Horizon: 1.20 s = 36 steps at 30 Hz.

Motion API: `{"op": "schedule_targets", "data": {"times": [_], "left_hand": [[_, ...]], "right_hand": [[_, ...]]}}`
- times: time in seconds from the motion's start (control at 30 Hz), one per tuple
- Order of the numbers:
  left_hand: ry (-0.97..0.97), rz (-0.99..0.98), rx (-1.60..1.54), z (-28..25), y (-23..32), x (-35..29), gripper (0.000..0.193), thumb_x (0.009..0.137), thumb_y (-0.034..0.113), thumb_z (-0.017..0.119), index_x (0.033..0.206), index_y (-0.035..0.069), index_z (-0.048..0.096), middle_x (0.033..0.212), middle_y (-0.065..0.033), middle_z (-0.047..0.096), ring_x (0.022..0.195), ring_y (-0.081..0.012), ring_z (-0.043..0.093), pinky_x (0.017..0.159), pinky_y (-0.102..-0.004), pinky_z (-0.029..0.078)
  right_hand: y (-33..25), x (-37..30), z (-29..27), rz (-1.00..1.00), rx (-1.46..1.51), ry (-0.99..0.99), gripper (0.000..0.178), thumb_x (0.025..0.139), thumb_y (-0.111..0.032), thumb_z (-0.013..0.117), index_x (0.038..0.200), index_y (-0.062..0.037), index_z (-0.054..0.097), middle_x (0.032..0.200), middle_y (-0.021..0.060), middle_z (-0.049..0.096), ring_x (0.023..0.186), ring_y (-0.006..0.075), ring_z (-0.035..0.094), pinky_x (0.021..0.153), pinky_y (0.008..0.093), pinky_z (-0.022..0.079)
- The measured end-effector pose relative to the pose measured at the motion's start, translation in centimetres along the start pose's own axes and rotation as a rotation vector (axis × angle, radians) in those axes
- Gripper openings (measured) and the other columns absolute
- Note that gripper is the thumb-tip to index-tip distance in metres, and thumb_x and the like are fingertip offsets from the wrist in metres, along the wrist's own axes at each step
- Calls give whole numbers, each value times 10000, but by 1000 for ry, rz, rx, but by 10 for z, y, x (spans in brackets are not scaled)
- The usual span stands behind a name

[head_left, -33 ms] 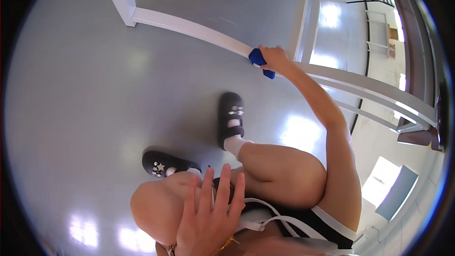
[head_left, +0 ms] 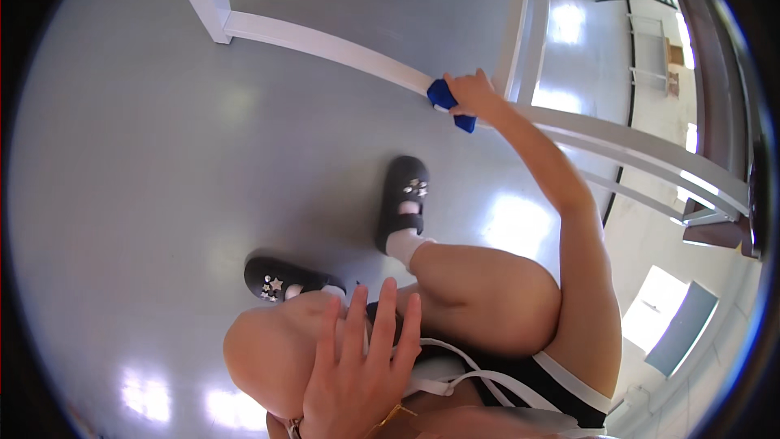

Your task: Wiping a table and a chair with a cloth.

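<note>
Wiping step: right hand (head_left: 471, 96) presses blue cloth (head_left: 443, 97) on white rail (head_left: 325, 45), fingers closed. Left hand (head_left: 357, 374) flat, open on knee. Next, prob. slide cloth along rail.

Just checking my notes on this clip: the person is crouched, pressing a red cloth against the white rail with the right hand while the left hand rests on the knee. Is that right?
Not quite: the cloth is blue, not red. The head view shows the right hand pressing it against the white rail, while the left hand rests on the knee of the crouched person.
</note>
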<state>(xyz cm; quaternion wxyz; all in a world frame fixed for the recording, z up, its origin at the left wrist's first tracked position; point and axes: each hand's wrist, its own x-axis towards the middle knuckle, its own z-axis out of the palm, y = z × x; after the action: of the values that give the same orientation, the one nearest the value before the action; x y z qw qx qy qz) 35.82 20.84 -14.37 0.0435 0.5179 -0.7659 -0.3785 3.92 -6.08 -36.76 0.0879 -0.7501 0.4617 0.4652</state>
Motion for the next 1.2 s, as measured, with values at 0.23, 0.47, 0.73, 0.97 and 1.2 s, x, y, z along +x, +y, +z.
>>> {"op": "schedule_targets", "data": {"times": [0.23, 0.47, 0.73, 0.97, 1.2], "left_hand": [[84, 1, 17, 9, -2, -1, 426, 884, 322, 504, 1254, 110, 503, 1295, -112, 490, 1136, -293, 505, 990, -447, 385], [54, -35, -62, 8, 6, -3, 515, 841, 293, 544, 1315, 119, 443, 1353, -104, 440, 1203, -289, 457, 1031, -439, 358], [65, -56, 13, 9, 18, 6, 495, 840, 289, 540, 1301, 127, 459, 1331, -93, 460, 1189, -279, 474, 1033, -436, 361], [55, -63, 44, 14, 26, 4, 474, 855, 293, 515, 1300, 138, 463, 1334, -85, 458, 1176, -266, 482, 1019, -425, 371], [99, -66, 109, 16, 31, 1, 472, 860, 288, 510, 1303, 133, 461, 1327, -86, 464, 1162, -266, 492, 1018, -424, 374]], "right_hand": [[31, 33, 10, -56, 215, -380, 597, 631, -379, 779, 1075, -59, 541, 964, 131, 642, 894, 286, 633, 770, 383, 491], [-4, 0, 6, 96, 214, -110, 455, 667, -246, 741, 1047, -42, 594, 998, 110, 634, 936, 261, 613, 795, 354, 488], [-29, -60, 50, -33, -453, 890, 422, 723, -150, 597, 1118, -3, 578, 1248, 72, 532, 1074, 207, 504, 912, 318, 387], [-22, -60, 63, -370, -519, 839, 385, 748, -136, 588, 1129, -75, 601, 1303, 21, 488, 1152, 181, 444, 962, 329, 356], [-17, -46, 96, -440, -736, 697, 357, 768, -160, 572, 1112, -79, 620, 1261, 25, 512, 1164, 181, 434, 986, 325, 325]]}}
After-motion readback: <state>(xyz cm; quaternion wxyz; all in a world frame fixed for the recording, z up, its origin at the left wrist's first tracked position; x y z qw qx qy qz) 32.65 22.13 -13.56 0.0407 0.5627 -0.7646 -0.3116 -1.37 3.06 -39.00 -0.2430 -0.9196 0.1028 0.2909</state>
